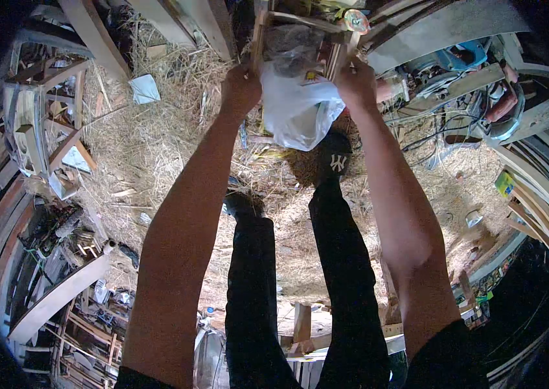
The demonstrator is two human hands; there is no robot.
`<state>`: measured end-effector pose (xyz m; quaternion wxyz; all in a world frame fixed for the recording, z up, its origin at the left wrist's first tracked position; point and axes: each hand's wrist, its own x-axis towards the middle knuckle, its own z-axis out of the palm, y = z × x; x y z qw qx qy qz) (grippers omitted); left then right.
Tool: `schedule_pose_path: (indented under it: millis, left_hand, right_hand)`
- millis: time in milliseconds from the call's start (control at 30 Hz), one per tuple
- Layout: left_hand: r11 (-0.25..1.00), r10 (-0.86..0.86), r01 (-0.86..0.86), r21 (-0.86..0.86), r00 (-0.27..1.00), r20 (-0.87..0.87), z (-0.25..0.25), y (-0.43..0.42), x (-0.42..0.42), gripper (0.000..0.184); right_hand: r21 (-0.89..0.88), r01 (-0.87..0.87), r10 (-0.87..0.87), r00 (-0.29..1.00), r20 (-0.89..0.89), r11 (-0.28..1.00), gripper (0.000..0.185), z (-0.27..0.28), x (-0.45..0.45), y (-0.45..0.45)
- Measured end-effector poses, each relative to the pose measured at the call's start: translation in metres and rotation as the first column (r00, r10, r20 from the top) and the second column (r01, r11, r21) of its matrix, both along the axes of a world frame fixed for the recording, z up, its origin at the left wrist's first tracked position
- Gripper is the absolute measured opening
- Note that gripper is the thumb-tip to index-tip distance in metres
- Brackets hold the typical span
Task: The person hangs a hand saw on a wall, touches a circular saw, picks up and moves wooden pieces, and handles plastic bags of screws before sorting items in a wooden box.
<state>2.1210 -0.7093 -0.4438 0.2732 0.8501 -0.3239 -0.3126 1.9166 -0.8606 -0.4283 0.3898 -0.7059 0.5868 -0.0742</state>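
A wooden frame (307,21) with upright side pieces and a crossbar is at the top centre, held at arm's length. My left hand (242,89) is closed around its left upright, and my right hand (356,83) grips the right side. Between my hands a crumpled, see-through white plastic bag (301,113) hangs down, its contents unclear. Just above my right hand is a round, colourful disc-like thing (356,22). My fingertips are partly hidden behind the wood.
Straw and wood shavings (177,136) cover the ground around my shoes (334,155). A wooden frame structure (44,117) stands at left. Boards (96,39) lean at upper left. Cables, planks and a blue object (468,57) crowd the right. A pale plank (60,298) slants at lower left.
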Motion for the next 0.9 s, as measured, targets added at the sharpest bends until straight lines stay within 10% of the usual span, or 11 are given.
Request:
schedule_pose_path:
  millis: [300, 400, 600, 667, 767, 900]
  left_hand:
    - [0.995, -0.088, 0.077, -0.056, 0.97, -0.226, -0.02, 0.024, 0.013, 0.034]
    - [0.996, -0.078, 0.085, 0.007, 0.942, -0.325, 0.004, 0.022, 0.014, 0.041]
    - [0.997, 0.065, -0.072, -0.035, 0.982, -0.177, -0.003, 0.075, -0.002, 0.043]
    - [0.987, 0.133, -0.128, 0.093, 0.99, -0.043, 0.0, 0.102, -0.011, 0.044]
    - [0.98, 0.115, -0.1, 0.173, 0.99, -0.081, -0.02, 0.151, -0.022, 0.042]
    - [0.993, -0.07, 0.07, 0.091, 0.998, -0.005, -0.075, 0.197, -0.037, 0.04]
  right_hand:
    - [-0.045, -0.043, 0.045, 0.997, 0.055, 0.998, 0.035, -0.002, -0.019, 0.017]
    - [-0.283, -0.26, 0.301, 0.947, 0.11, 0.923, 0.036, -0.037, -0.036, 0.015]
    - [0.029, -0.126, 0.125, 0.992, 0.019, 0.992, 0.05, -0.061, -0.074, 0.054]
    - [0.47, 0.3, -0.422, 0.889, 0.179, 0.83, 0.049, -0.03, -0.073, 0.079]
    - [0.051, -0.051, 0.056, 0.992, -0.112, 0.997, 0.034, -0.095, -0.124, 0.136]
    - [0.286, -0.235, 0.265, 0.962, -0.07, 0.929, 0.041, -0.031, -0.095, 0.179]
